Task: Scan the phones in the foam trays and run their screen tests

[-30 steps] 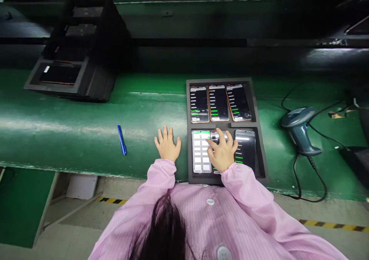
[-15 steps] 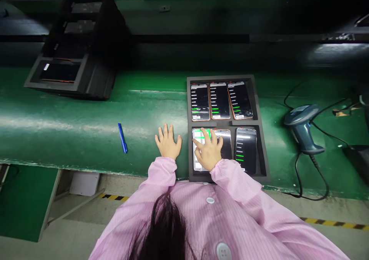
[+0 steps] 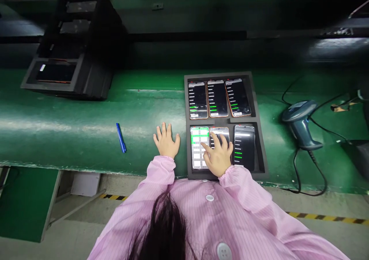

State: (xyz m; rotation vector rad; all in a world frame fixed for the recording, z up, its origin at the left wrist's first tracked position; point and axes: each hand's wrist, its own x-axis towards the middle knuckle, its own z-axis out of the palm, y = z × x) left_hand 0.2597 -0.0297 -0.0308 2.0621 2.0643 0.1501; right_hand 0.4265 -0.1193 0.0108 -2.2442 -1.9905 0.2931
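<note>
A black foam tray (image 3: pixel 221 121) holds two rows of smartphones. At its lower left, a smartphone (image 3: pixel 199 156) shows a white grid with green cells at the top and right edge. My right hand (image 3: pixel 218 157) is over the lower row with fingers apart, the index fingertip at that lit screen. Partly hidden under this hand is the middle smartphone (image 3: pixel 219 131). To the right lies another smartphone (image 3: pixel 244 148) with a dark screen and green text lines. Left of the tray, my left hand (image 3: pixel 167 143) rests flat on the green bench, fingers spread, holding nothing.
A blue pen (image 3: pixel 121 138) lies on the bench at left. Behind it stands a stack of black foam trays (image 3: pixel 92 75) with a phone in the top one. A barcode scanner (image 3: pixel 301 123) and its cables sit to the right of the phone tray.
My right hand has shifted right across the lit smartphone, uncovering more of its grid. Green cells now also run down the grid's edge. My left hand stays flat on the bench.
</note>
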